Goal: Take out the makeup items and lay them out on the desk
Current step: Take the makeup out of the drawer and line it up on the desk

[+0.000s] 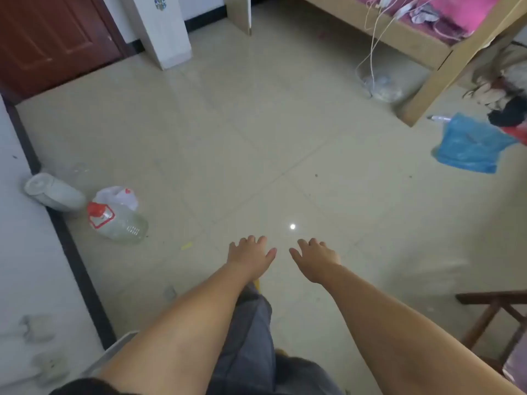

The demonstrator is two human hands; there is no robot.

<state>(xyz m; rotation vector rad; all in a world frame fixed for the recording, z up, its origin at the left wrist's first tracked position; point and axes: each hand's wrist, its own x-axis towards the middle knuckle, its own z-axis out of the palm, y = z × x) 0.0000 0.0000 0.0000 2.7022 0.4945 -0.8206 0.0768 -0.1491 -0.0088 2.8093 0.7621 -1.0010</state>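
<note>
Head view, looking down at a pale tiled floor. Both bare arms reach forward, palms down, held over the floor. Left hand is empty, fingers loosely spread and slightly curled. Right hand is likewise empty and spread. The two hands are near each other, thumbs pointing inward, not touching. A grey trouser leg shows between the forearms.

No makeup items or desk can be made out from this angle; where they are cannot be told.

Left side: a clear plastic jug with a red cap lies against the dark baseboard, a white plastic bag just behind it, a rolled grey bundle beside that. Upper left, a reddish-brown door. Upper right, a wooden bed frame with pink bedding, white cables hanging down to the floor. A blue plastic bag lies near the bed leg. Lower right, part of a dark wooden stool.
</note>
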